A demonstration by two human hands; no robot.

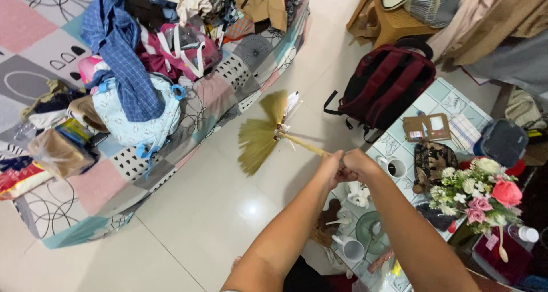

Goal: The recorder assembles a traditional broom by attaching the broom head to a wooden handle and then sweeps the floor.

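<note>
Spreading across the left side we see a patchwork-covered bed (74,206) heaped with clothes, and a dark red fabric backpack (383,83) resting on the white tiled floor (217,212). At right stands a tile-topped table (451,101) with a bouquet of pink and white flowers (479,195). Our 2 hands — left hand (330,165) and right hand (357,165) — close together around the pale stick of a straw-coloured grass broom (261,133), its fan held above the floor beside the bed.

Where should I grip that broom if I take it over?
Grip the broom by its thin wooden handle, coming from the near end where the left hand and right hand hold it. The far end fans into loose bristles, which give no firm hold.
</note>
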